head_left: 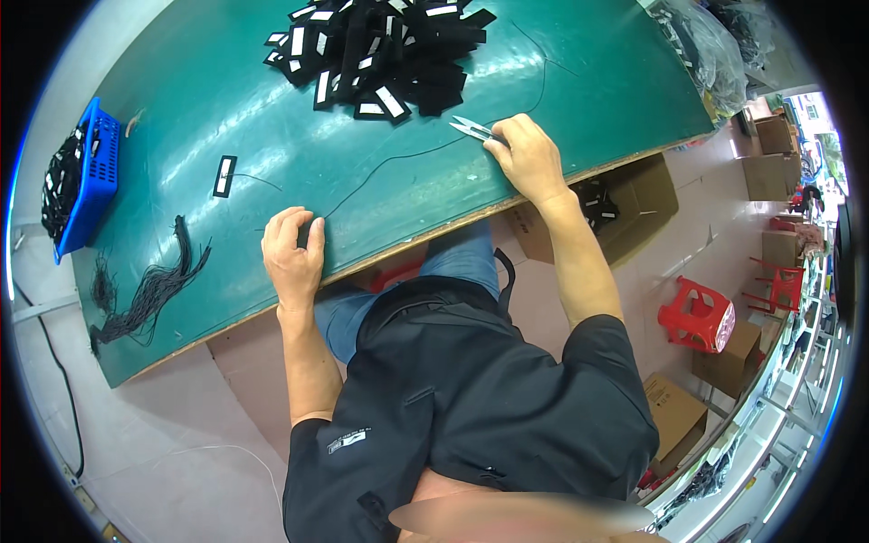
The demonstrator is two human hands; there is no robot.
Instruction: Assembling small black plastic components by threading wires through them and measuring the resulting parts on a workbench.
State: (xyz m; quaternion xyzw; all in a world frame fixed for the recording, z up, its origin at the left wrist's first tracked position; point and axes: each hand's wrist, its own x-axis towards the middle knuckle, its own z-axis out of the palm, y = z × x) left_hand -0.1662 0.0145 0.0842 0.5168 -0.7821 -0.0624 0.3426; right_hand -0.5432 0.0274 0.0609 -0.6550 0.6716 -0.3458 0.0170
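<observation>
My right hand (532, 163) grips a pair of silver thread snips (471, 128), their pointed blades spread and aimed left over the green table. A long dark cord (385, 163) curves across the tabletop, running from beside my left hand past the snips to the far right. My left hand (293, 252) rests at the table's near edge, fingers curled and thumb apart, with nothing visible between them. Just beyond it lies a single black strip with a white label (224, 176), a thin thread trailing from it. Farther off, a heap of similar black labelled strips (389, 54) is piled up.
A bundle of dark cords (158, 294) lies at the table's left corner. Beside it stands a blue basket (95, 181) filled with black pieces. An open cardboard box (647, 204) sits below the table on the right, and a red stool (695, 314) stands on the floor.
</observation>
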